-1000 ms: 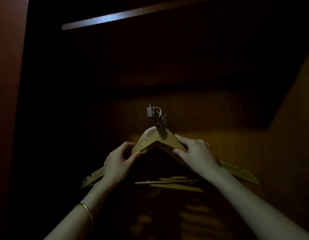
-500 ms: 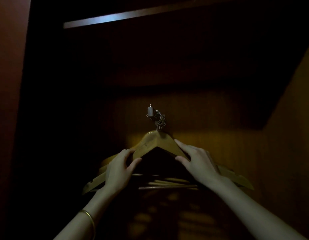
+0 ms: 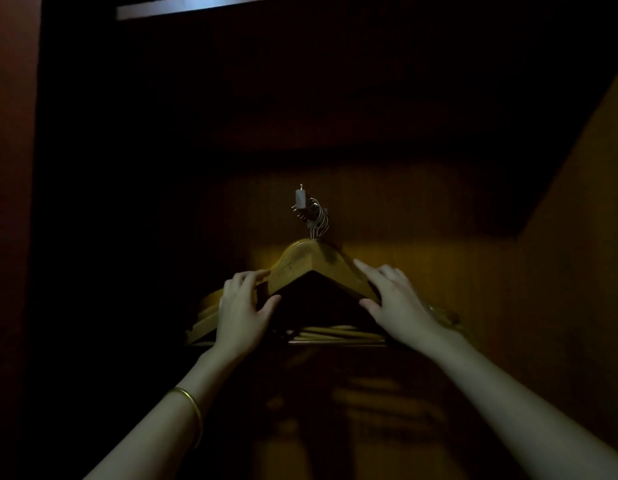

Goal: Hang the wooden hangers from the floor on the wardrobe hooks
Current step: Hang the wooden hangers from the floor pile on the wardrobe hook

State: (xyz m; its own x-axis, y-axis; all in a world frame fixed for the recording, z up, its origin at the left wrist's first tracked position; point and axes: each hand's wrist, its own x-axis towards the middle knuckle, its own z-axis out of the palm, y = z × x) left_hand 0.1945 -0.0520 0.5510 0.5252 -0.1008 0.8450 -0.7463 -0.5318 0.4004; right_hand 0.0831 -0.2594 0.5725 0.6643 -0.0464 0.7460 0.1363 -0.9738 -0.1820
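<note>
Several wooden hangers (image 3: 311,263) hang in a bunch inside the dark wardrobe, their wire hooks (image 3: 319,220) looped over a small metal wardrobe hook (image 3: 301,201) on the back panel. My left hand (image 3: 243,306) is at the front hanger's left arm, with its fingertips on the top edge and its thumb just below. At the hanger's right arm, my right hand (image 3: 395,299) lays straight fingers along the top and keeps its thumb under the lower edge. Neither hand's fingers are curled round the wood. The hangers' lower bars (image 3: 335,336) show between my wrists.
The wardrobe's back panel (image 3: 439,271) is dimly lit in yellow. A side wall (image 3: 584,174) slants in on the right, and a dark frame (image 3: 13,202) stands on the left. A pale strip (image 3: 196,5) runs along the top. A gold bangle (image 3: 193,410) circles my left wrist.
The front hanger's wire hook has settled onto the wardrobe hook with the others. Both hands have loosened from a grip on the hanger's arms to straight, spread fingers.
</note>
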